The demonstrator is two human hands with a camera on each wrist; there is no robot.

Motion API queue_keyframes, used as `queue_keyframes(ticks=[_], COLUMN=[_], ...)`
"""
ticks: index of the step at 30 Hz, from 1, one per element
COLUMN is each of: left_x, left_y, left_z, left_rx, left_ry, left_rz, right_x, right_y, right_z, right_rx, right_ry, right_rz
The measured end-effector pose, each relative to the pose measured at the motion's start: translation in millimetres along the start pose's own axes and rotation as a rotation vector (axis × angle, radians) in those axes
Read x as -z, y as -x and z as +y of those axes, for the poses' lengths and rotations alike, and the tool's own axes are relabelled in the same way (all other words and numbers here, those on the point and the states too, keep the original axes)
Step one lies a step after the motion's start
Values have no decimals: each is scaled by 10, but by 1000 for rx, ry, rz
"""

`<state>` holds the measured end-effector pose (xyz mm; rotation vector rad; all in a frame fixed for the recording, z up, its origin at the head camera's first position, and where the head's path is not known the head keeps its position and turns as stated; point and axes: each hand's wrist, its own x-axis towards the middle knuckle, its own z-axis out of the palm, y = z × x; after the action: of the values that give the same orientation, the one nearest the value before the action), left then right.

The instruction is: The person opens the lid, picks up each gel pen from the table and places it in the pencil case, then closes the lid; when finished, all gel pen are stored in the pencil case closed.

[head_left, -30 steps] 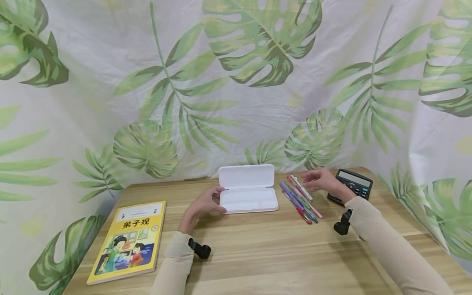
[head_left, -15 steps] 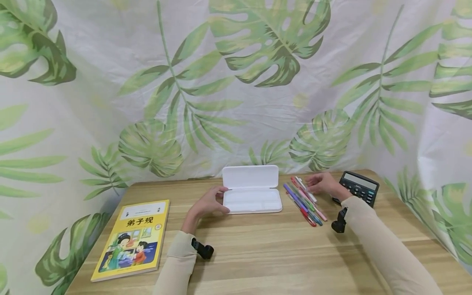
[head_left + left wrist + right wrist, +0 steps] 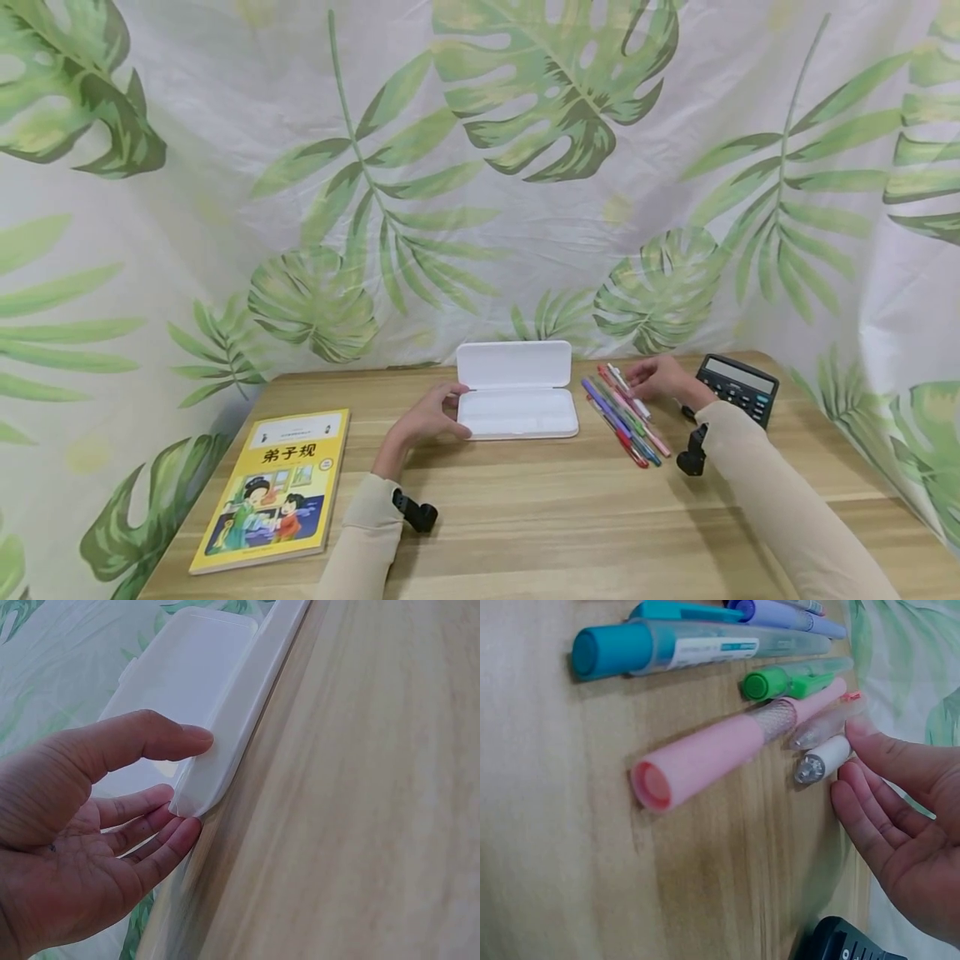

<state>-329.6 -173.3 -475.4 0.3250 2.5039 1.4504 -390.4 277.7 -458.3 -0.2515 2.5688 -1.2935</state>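
Pinching slim white pen (image 3: 829,756), right hand (image 3: 663,382); left hand (image 3: 424,419) gripping opened white rectangular case (image 3: 491,410); coloured plastic pens (image 3: 617,414) lying outside, filling seemingly left.

Bare wood on the tabletop (image 3: 555,517) leaves a wide approach in front of the white pencil case (image 3: 517,414), whose raised lid (image 3: 514,365) and the leaf-print curtain (image 3: 525,200) block the way behind. A narrow gap parts the case from the coloured pens (image 3: 622,417), too crowded for fingers to pass easily between. The right hand (image 3: 666,382), pinching the white pen (image 3: 826,759), has the black calculator (image 3: 742,387) just beyond its wrist; the left hand (image 3: 427,418) obstructs the case's left end, with free wood towards the yellow book (image 3: 273,487).
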Motion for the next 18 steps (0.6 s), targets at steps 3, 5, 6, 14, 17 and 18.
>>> queue_keyframes(ticks=[3, 5, 6, 14, 17, 18], left_x=[1, 2, 2, 10, 9, 9], left_y=[-9, -12, -13, -7, -5, -4], left_z=[-20, -31, -35, -31, -27, -25], left_rx=[-2, -1, 0, 12, 15, 18], left_ry=[-1, -6, -8, -9, -11, -9], left_rz=[-5, -6, -7, -1, 0, 0], right_x=[5, 19, 25, 84, 96, 99], right_y=[20, 36, 41, 7, 5, 6], right_z=[-6, -13, -17, -9, -17, -21], right_rx=[7, 13, 5, -5, -13, -13], right_ry=[1, 5, 4, -2, 3, 6], right_rz=[-17, -35, -40, -105, -110, -115])
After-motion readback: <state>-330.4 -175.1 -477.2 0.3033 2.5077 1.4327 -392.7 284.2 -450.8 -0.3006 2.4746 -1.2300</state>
